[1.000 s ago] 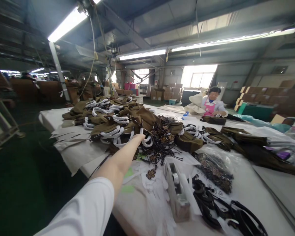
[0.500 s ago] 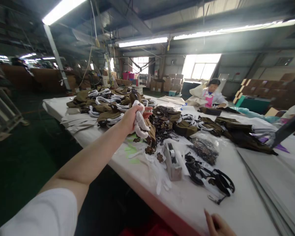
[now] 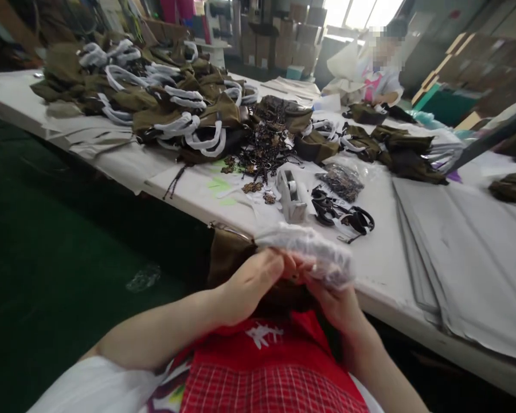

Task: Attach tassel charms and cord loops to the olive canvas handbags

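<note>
An olive-brown bag (image 3: 226, 255) is held in front of my red apron, at the table's near edge. Its handles (image 3: 309, 244) are wrapped in white padding and lie across the top of my hands. My left hand (image 3: 258, 278) is closed, its fingers pinched at the base of the handles. From the other side my right hand (image 3: 337, 301) closes on the same spot, fingertips meeting the left ones. Blur hides exactly what the fingertips pinch. Just beyond are a tape dispenser (image 3: 291, 198) and flower-shaped tags (image 3: 252, 187).
Similar bags (image 3: 155, 109) are heaped at the table's left. Dark corded tags (image 3: 266, 140) lie in a pile, near a plastic bag of tags (image 3: 341, 180) and black straps (image 3: 356, 221). Grey sheets (image 3: 468, 241) cover the right side. Another person (image 3: 378, 74) works across the table.
My left hand has come back from the heap with a bag, now close to my body. My right hand has joined it on the bag. The view has tilted down.
</note>
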`<move>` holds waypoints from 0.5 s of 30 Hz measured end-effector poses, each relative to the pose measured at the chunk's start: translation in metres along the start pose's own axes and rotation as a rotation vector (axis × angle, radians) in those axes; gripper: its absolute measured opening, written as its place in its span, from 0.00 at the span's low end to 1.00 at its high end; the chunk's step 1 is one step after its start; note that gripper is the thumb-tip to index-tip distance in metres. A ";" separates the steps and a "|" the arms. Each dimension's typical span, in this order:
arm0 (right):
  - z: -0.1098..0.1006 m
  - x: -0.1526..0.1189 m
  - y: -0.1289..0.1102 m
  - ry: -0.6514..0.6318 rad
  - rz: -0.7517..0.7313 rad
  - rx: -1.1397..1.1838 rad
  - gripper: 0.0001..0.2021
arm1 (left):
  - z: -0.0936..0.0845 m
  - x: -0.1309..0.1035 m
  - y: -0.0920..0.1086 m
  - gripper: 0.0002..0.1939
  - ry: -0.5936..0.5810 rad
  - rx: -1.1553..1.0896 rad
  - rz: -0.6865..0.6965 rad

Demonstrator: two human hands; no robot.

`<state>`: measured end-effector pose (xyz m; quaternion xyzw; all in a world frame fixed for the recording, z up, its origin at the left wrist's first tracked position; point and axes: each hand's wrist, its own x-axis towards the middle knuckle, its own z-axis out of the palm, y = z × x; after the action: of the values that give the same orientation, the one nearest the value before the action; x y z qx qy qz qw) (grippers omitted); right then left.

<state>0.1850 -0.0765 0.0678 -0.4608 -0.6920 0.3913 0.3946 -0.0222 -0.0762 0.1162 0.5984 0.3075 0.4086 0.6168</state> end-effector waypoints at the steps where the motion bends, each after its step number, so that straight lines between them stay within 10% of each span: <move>1: -0.016 0.000 0.003 -0.060 0.045 0.054 0.14 | -0.005 -0.008 0.007 0.18 -0.157 0.102 0.014; 3: -0.045 0.001 0.009 -0.232 0.092 0.105 0.17 | -0.016 -0.018 0.018 0.10 -0.301 0.259 0.106; 8: -0.078 0.014 0.029 -0.480 0.169 0.168 0.27 | -0.044 0.019 -0.017 0.09 0.170 0.621 0.120; 13: -0.088 0.015 0.047 -0.264 0.202 0.043 0.22 | -0.063 0.068 -0.086 0.09 -0.335 0.460 -0.273; 15: -0.093 0.009 0.052 -0.204 0.220 -0.001 0.19 | -0.064 0.073 -0.100 0.10 -0.335 0.309 -0.339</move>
<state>0.2844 -0.0372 0.0577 -0.4917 -0.6740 0.4769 0.2766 -0.0296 0.0233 0.0189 0.6847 0.3558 0.1434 0.6198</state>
